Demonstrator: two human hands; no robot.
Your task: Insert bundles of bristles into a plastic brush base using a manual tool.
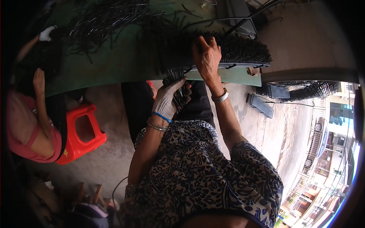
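My left hand point(166, 98) wears a white knit glove with bare fingertips and is closed round a bundle of thin black strips point(176, 78) just below the table edge. Above and to the right, my right hand point(207, 56) is bare, with a watch at the wrist. Its fingers are bent and pinched together over a long black tray point(243, 65), packed with upright black pieces point(245, 49). Whatever sits between those fingertips is too small and dark to make out. The tray lies along the front edge of the green table point(125, 72).
A heap of loose black strips point(110, 22) covers the table's far left. At the left, a co-worker in a pink top point(28, 129) sits by a red plastic stool point(84, 129). Grey trays point(261, 105) and black wire racks point(315, 90) are on the floor at right.
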